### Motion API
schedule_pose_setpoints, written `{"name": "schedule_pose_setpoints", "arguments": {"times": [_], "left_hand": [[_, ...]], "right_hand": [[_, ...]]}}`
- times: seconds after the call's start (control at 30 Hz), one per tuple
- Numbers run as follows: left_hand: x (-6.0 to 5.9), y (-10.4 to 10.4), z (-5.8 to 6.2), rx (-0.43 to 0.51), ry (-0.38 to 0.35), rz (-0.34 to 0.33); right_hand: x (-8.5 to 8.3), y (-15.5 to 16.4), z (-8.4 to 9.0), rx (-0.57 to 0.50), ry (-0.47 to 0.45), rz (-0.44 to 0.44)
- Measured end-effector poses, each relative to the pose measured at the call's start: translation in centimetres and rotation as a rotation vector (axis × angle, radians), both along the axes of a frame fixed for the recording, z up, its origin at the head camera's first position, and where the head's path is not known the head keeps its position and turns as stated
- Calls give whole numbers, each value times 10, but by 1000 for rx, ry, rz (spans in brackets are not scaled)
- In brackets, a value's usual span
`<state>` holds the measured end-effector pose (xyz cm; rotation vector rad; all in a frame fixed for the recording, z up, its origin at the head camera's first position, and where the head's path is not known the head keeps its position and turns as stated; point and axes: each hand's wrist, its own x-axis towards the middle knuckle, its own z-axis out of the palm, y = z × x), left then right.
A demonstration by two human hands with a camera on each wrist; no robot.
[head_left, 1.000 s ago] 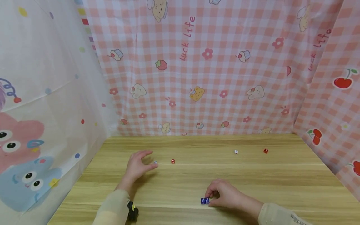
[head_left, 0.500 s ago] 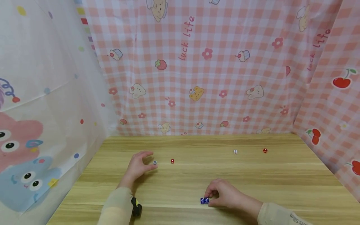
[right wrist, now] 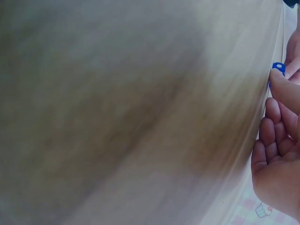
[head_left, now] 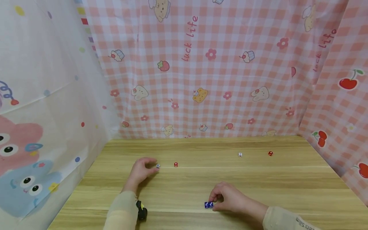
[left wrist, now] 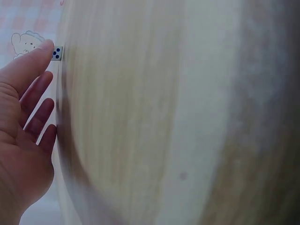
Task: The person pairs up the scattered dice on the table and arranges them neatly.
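Note:
My left hand (head_left: 154, 165) lies on the wooden table (head_left: 201, 182), left of centre, fingers bent toward a small white die with blue pips (head_left: 157, 166). In the left wrist view the thumb tip (left wrist: 46, 48) touches that die (left wrist: 56, 53), while the other fingers stay loosely straight and off it. Near the front edge my right hand (head_left: 214, 203) has its fingers curled down onto two blue dice (head_left: 209, 204) set side by side. The right wrist view shows one blue die (right wrist: 278, 68) under a fingertip (right wrist: 286, 89).
A red die (head_left: 175, 164) sits just right of the white one. Farther back right are a white die (head_left: 240, 154) and a red die (head_left: 270, 153). Printed cloth (head_left: 201, 80) hangs along the back and both sides.
My left hand's fingers have curled down and closed in on the white die. The right hand has stayed on the blue dice.

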<state>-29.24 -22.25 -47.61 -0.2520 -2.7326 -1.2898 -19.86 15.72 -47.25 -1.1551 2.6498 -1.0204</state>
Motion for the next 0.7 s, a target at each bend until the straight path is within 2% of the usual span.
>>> {"name": "schedule_pose_setpoints", "arguments": {"times": [0.3,0.7], "left_hand": [[-1,1,-4,-18,54,0],[1,6,0,-36,41,28]], "right_hand": [[0,-1,2,-2,-11,-2],[-1,0,0,-4,6,8]]}}
